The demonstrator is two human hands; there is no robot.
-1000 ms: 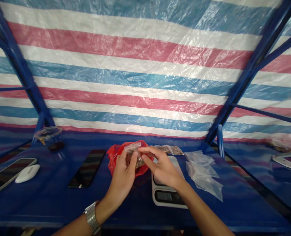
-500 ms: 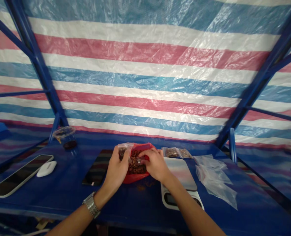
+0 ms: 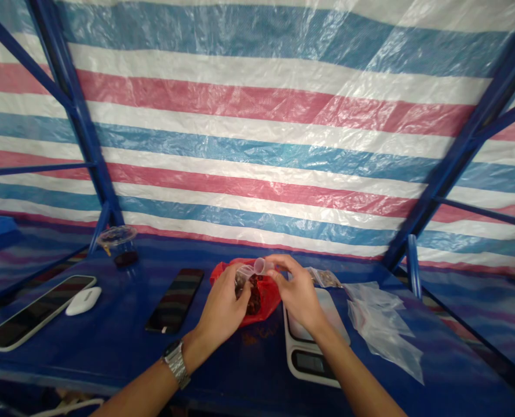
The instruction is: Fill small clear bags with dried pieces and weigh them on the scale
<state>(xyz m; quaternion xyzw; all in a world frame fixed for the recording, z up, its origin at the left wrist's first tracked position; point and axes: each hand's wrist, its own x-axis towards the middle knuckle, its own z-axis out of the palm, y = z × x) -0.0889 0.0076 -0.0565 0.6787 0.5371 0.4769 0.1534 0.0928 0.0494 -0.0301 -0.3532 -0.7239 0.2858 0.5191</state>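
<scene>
Red and open, a plastic bag of dark brown pieces lies midway along the bench, nearer its far edge. I see the left hand pinching a small clear pouch, the right hand gripping a little cup between thumb and fingers, beside the pouch.
</scene>
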